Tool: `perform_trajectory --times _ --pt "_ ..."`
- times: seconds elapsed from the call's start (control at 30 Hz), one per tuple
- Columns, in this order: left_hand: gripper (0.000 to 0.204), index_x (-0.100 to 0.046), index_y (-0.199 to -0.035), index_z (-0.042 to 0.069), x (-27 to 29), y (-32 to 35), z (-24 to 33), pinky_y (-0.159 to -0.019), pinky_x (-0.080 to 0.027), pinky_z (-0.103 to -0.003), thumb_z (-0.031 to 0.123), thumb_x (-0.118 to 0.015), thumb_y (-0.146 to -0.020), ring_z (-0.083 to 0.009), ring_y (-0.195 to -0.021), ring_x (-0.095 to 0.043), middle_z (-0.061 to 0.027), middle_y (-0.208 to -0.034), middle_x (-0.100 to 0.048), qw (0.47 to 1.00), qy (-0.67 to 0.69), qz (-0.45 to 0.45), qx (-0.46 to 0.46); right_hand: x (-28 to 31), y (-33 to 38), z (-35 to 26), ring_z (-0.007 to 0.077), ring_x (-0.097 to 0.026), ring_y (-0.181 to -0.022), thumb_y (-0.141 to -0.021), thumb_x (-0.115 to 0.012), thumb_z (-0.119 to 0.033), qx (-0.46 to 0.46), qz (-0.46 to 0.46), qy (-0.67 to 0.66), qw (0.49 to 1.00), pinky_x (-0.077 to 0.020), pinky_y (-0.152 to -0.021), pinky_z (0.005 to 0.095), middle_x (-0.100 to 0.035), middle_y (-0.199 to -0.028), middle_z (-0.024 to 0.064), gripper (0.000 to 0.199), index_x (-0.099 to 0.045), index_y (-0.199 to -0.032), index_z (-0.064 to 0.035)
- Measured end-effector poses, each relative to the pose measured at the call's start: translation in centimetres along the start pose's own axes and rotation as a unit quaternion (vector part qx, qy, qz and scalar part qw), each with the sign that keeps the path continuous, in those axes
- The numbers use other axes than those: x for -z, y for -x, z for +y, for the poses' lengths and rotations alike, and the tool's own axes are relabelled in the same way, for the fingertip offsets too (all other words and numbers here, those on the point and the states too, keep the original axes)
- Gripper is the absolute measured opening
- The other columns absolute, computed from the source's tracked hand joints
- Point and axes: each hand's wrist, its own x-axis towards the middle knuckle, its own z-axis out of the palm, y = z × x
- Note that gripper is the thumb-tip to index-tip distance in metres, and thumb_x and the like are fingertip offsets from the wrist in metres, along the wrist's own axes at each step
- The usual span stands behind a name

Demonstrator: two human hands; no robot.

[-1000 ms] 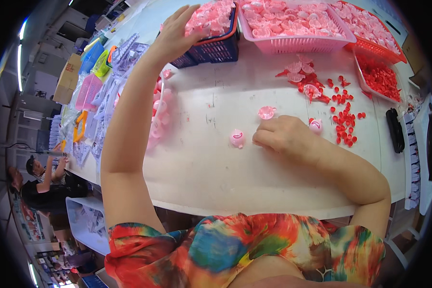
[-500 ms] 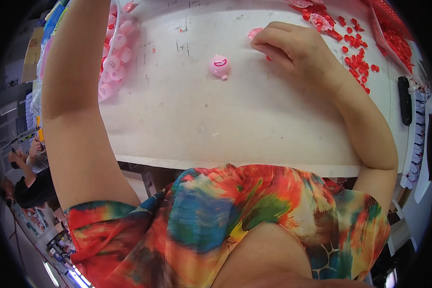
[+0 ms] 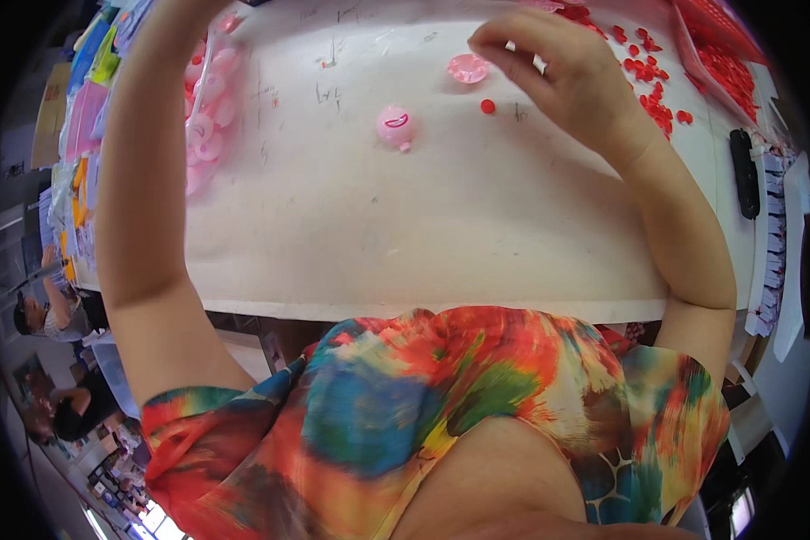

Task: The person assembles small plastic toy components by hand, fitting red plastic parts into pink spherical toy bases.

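Note:
My right hand is over the far right of the white table, fingers loosely bent with small gaps between them and nothing visible in them. Close to its fingertips lies a translucent pink scalloped piece. A small round red cap rests just nearer. Left of these sits a glossy pink ball with a dark pink oval outline and a short stub. My left forearm reaches up past the top edge, so my left hand is out of view.
Pink balls fill a clear container beside my left forearm. Red caps lie scattered at the far right, next to a red basket of red pieces. A black object lies at the right edge. Other people are at far left.
My right hand has lifted away from the pink scalloped piece and the red cap, which now show fully on the table. My left arm has shifted slightly right. The view has moved a little.

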Motion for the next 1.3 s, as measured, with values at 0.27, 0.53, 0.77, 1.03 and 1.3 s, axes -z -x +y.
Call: perform_trajectory --times 0.27,0.53,0.77,1.03,1.3 --pt "0.038 -0.051 -0.101 0.005 -3.5 13.3 7.2 -0.064 -0.047 -0.036 0.026 -0.064 -0.073 -0.0286 -0.078 -0.057 -0.0126 -0.093 -0.053 0.969 0.056 -0.238 0.036 5.5 -1.6 1.0 0.0031 -0.047 -0.054 -0.082 -0.056 -0.005 -0.156 0.156 -0.18 0.959 -0.0375 -0.046 0.0169 -0.054 -0.066 -0.0013 0.007 -0.058 -0.082 0.0013" --pt "0.034 -0.051 -0.103 0.003 -5.0 12.6 6.7 -0.063 -0.047 -0.032 0.018 -0.063 -0.075 -0.0242 -0.071 -0.059 -0.0123 -0.093 -0.054 0.972 0.15 -0.167 0.074 7.3 -1.5 2.4 0.0031 -0.045 -0.052 -0.083 -0.052 -0.007 -0.258 0.064 -0.18 0.947 -0.0361 -0.045 0.0178 -0.051 -0.062 -0.0029 0.009 -0.057 -0.081 0.0004" --pt "0.039 -0.048 -0.113 0.0 -4.9 9.9 7.5 -0.064 -0.047 -0.023 0.012 -0.061 -0.078 -0.01 -0.072 -0.057 -0.0064 -0.096 -0.055 0.73 0.594 -0.209 0.265 9.1 -0.4 6.2 0.0089 -0.054 -0.064 -0.081 -0.056 -0.009 -0.222 0.084 0.08 0.968 -0.0437 -0.058 0.0223 -0.058 -0.072 0.0052 0.011 -0.058 -0.087 -0.0011" --pt "0.046 -0.045 -0.118 0.005 -5.7 10.7 7.7 -0.07 -0.051 -0.025 0.007 -0.062 -0.076 -0.0125 -0.077 -0.058 -0.0078 -0.104 -0.052 0.585 0.735 -0.189 0.287 12.1 -1.0 9.2 0.0172 -0.058 -0.072 -0.079 -0.058 -0.022 -0.199 0.178 0.112 0.957 -0.0457 -0.067 0.0282 -0.062 -0.084 0.0086 0.024 -0.059 -0.094 -0.0037" --pt "0.036 -0.046 -0.116 0.005 -5.9 10.5 6.4 -0.073 -0.052 -0.025 0.014 -0.056 -0.083 -0.015 -0.081 -0.059 -0.0091 -0.105 -0.051 0.52 0.762 -0.164 0.349 10.1 -7.6 14.2 0.025 -0.057 -0.094 -0.072 -0.06 -0.031 -0.266 -0.034 0.353 0.896 -0.045 -0.079 0.0366 -0.059 -0.102 0.0123 0.045 -0.054 -0.108 -0.0045"
